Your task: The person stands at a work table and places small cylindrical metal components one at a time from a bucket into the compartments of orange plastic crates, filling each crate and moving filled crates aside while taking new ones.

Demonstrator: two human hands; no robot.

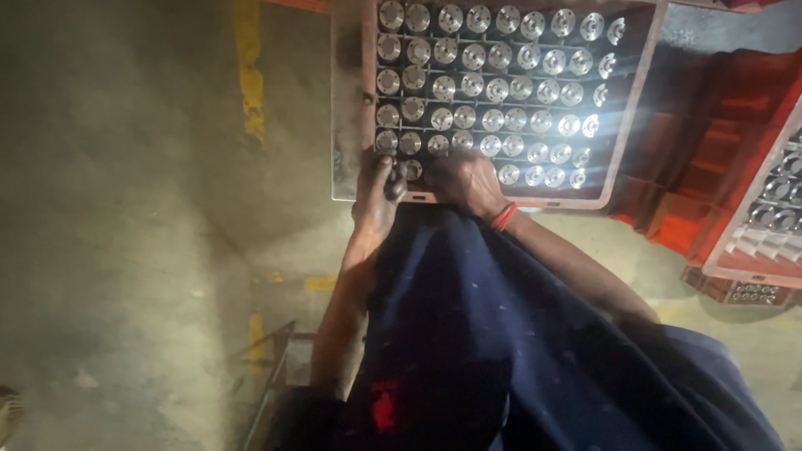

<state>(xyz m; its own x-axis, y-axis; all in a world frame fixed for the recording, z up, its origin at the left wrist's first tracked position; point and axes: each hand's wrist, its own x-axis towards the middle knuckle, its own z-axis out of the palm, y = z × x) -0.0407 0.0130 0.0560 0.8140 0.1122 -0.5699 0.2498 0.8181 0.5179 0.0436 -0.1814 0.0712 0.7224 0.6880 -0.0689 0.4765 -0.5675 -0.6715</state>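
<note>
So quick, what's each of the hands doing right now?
Left hand: on the near edge of the tray of round metal parts; grip cannot be told.
Right hand: same edge, fingers curled; holding anything cannot be told.

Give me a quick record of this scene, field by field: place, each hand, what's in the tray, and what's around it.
Place: concrete floor with yellow paint marks
Left hand: at the tray's near edge, fingers on a disc
Right hand: on the tray's near row; red band at wrist
Tray: rows of shiny metal discs
Right side: red crates, second tray of parts
</note>
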